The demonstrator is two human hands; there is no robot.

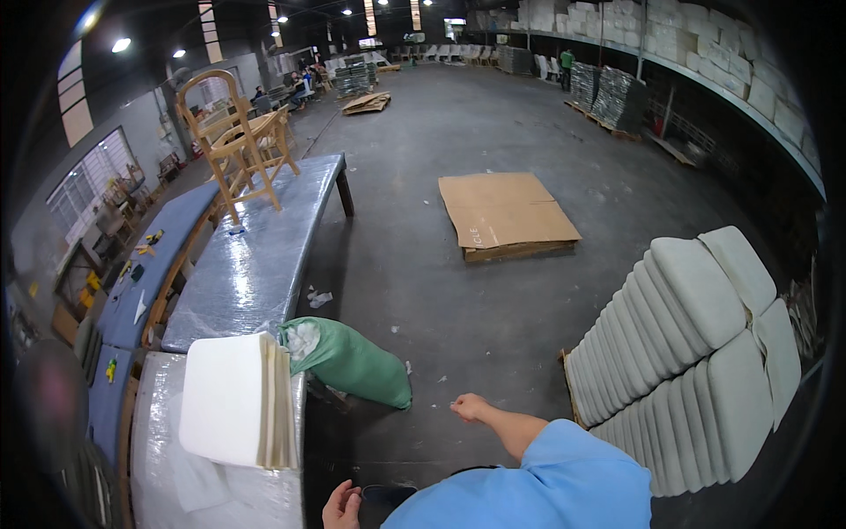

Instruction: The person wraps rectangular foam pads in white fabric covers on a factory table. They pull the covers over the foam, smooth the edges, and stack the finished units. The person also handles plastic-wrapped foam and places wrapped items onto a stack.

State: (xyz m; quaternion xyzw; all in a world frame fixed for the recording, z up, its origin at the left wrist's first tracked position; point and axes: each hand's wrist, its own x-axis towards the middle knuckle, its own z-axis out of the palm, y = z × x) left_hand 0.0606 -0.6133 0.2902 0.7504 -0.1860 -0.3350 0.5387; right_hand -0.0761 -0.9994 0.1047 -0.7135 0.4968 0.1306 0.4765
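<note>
My right hand (471,408) is held out over the grey floor, its fingers curled closed. A tiny pale spot shows at its fingertips, too small to name. Low in the picture, my left hand (342,508) hangs beside my body with fingers loosely bent and apart, nothing seen in it. Left of it, a stack of white foam pads (225,401) rests on a plastic-wrapped table (159,441). A green sack (357,361) with white stuffing at its mouth leans against that table. To my right are tall piles of light grey seat cushions (683,300).
Ahead on the floor lies a stack of flat cardboard (507,212). A wooden chair frame (242,145) stands on the far part of the wrapped table (256,256). Blue-topped benches (159,256) with tools run along the left. Wrapped pallets (621,101) and several people are farther off.
</note>
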